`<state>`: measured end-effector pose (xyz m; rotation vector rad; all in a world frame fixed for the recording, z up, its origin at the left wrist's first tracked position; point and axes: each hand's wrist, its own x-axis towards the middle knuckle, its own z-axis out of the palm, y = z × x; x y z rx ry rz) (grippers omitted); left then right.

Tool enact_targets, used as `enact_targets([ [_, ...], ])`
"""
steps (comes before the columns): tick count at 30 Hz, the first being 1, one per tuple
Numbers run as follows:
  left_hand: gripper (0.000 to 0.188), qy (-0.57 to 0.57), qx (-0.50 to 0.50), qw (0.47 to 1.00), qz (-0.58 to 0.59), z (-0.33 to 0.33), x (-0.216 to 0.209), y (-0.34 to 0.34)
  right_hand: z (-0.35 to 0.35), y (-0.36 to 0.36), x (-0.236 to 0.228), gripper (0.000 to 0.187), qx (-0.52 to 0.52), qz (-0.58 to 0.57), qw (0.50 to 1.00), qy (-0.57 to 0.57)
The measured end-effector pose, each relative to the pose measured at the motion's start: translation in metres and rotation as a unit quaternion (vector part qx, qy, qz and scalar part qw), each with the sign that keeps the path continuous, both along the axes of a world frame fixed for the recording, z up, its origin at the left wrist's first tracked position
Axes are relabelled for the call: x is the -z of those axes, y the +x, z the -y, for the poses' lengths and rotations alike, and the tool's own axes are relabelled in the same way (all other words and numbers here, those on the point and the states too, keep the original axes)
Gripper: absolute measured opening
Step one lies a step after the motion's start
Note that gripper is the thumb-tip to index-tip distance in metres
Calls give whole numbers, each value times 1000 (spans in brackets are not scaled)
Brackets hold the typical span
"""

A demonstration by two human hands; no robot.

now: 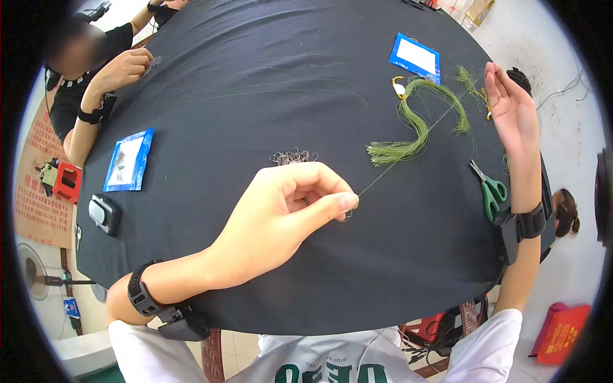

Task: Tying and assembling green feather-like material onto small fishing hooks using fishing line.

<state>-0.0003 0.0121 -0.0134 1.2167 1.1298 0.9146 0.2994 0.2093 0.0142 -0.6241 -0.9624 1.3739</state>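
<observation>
Across the whole middle of the view: round surface (268, 96) under black cloth, edges bending toward the rim.

Co-worker, far left edge: dark top, one hand (124, 67) resting closed on the cloth.

Left hand (281, 214): over the near centre of the cloth, thumb and forefinger pinched shut on the near end of a thin thread (408, 150); other fingers curled. Black wrist device (143, 297) strapped on the forearm.

Right hand (507, 105): raised at the far right edge, palm open, fingers straight and together. The far end of the thread runs up toward it; whether it touches the fingers cannot be told. Black wrist device (520, 226) on this forearm also.

Green fibre bundle (418, 124): curled in a loop on the cloth right of centre, frayed end fanning out, crossed by the taut thread.

Blue packet, white panel (416, 57): just beyond the bundle.

Second blue packet, dark contents (129, 159): left side of the cloth.

Green-handled scissors (488, 188): closed, near the right edge, beside the right forearm.

Grey and black box-shaped object (104, 214): left edge, below the second packet.

Small heap of thin wire loops (292, 156): centre, just beyond the left hand's knuckles.
</observation>
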Motion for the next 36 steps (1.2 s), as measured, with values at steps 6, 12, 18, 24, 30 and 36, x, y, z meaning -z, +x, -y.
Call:
enact_targets([
  [6,13,9,9,1000,14,1,8,0,-17,11,7,26,91,-17,995,-46],
  [12,12,-17,41,999,21,1,7,1,-30,29,13,26,111,18,992,-50],
  [18,12,4,33,999,-15,1,8,1,-29,25,11,29,129,58,989,-47],
  [24,6,111,-61,982,-138,-2,12,-1,0,7,1,39,242,370,891,101],
  [30,4,308,-64,920,-232,4,11,-3,80,-77,0,21,-27,430,865,257],
  [36,11,450,-58,860,-232,-2,16,1,135,-102,14,25,-329,415,837,136],
])
